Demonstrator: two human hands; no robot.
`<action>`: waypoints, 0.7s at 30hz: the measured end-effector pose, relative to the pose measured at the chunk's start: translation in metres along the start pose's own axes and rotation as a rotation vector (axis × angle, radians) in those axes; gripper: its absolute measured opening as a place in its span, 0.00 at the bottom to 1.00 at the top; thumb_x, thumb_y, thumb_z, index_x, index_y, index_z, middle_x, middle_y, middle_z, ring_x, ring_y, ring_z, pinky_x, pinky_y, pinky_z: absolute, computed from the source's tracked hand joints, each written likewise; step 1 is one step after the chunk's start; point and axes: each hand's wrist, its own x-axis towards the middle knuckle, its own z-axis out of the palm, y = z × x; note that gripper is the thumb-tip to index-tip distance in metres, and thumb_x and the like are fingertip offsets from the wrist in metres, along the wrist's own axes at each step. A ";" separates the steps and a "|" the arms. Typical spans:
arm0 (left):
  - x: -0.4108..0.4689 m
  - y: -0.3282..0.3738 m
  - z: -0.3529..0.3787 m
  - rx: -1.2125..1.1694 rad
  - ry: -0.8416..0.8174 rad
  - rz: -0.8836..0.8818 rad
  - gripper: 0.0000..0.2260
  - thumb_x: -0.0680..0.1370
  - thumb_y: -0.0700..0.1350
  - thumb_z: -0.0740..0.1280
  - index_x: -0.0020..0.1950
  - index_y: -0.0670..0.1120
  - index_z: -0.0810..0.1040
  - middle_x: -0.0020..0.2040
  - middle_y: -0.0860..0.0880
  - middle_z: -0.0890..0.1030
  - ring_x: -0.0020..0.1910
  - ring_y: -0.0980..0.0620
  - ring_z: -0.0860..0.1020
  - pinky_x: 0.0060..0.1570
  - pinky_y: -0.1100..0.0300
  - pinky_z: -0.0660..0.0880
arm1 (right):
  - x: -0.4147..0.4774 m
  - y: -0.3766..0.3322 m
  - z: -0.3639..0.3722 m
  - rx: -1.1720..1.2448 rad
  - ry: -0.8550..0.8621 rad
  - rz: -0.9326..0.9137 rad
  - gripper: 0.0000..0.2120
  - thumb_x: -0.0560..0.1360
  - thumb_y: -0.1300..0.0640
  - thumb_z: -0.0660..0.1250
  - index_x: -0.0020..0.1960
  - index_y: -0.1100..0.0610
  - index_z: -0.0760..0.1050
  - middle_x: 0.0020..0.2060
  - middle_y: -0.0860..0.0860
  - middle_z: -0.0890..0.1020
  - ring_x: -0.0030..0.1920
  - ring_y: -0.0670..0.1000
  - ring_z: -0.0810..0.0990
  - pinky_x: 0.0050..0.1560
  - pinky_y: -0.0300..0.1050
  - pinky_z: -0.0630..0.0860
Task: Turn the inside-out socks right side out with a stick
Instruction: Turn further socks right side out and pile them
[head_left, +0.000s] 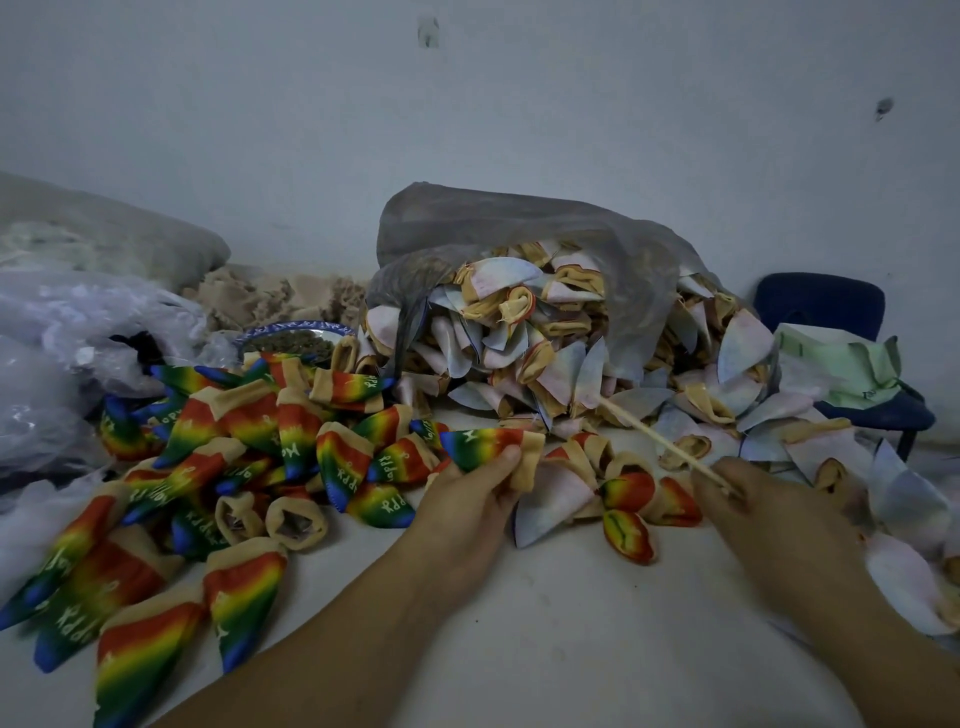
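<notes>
My left hand (467, 499) pinches a rainbow-printed fabric sock (491, 447) near its tan cuff; my right hand (763, 512) clamps a thin pale wooden stick (660, 439). Sock looks soft, light, floppy, so best gripped at the cuff.

turned socks (218, 467): we see rainbow bands of red, yellow, green, blue, with tan cuffs
inside-out socks (519, 332): we see pale bluish-pink and tan
stick (660, 439): pale cream
chair (821, 306): dark blue
bag (519, 218): translucent grey
</notes>
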 end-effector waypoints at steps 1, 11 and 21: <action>0.000 0.001 -0.001 -0.018 -0.021 -0.002 0.08 0.71 0.39 0.70 0.47 0.41 0.87 0.53 0.41 0.85 0.55 0.49 0.83 0.49 0.59 0.80 | -0.001 -0.003 -0.003 0.082 0.044 0.020 0.14 0.78 0.47 0.59 0.33 0.43 0.65 0.25 0.47 0.72 0.28 0.47 0.71 0.27 0.41 0.60; -0.008 -0.005 0.005 0.325 -0.264 -0.063 0.18 0.76 0.41 0.70 0.65 0.50 0.78 0.62 0.45 0.82 0.62 0.48 0.79 0.57 0.59 0.77 | -0.021 -0.073 0.016 0.783 -0.204 -0.019 0.01 0.75 0.48 0.67 0.45 0.44 0.76 0.38 0.43 0.79 0.36 0.34 0.77 0.32 0.23 0.68; -0.007 -0.004 0.008 0.135 -0.152 -0.176 0.18 0.69 0.50 0.77 0.54 0.41 0.84 0.54 0.38 0.81 0.53 0.43 0.78 0.51 0.55 0.81 | -0.020 -0.065 0.016 1.304 -0.459 0.165 0.17 0.72 0.43 0.62 0.44 0.57 0.70 0.25 0.48 0.63 0.22 0.44 0.58 0.21 0.35 0.58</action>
